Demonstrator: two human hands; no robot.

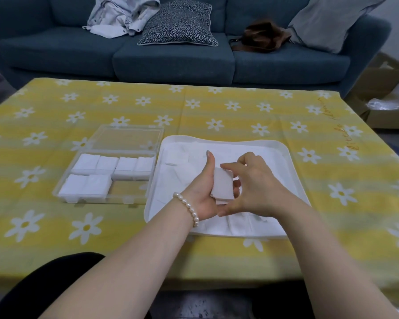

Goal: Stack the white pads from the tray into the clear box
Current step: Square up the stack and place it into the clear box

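A small stack of white pads [222, 186] sits gripped in the left hand [204, 192], above the tray [293, 162]. The right hand [251, 180] pinches its edges, fingers [228, 167] narrow, squaring it. Next, I'd guess: carry it left into the clear box [124, 199], to its empty corner.

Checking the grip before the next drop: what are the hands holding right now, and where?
The left hand grips a small stack of white pads around its sides; the right hand pinches its edges.
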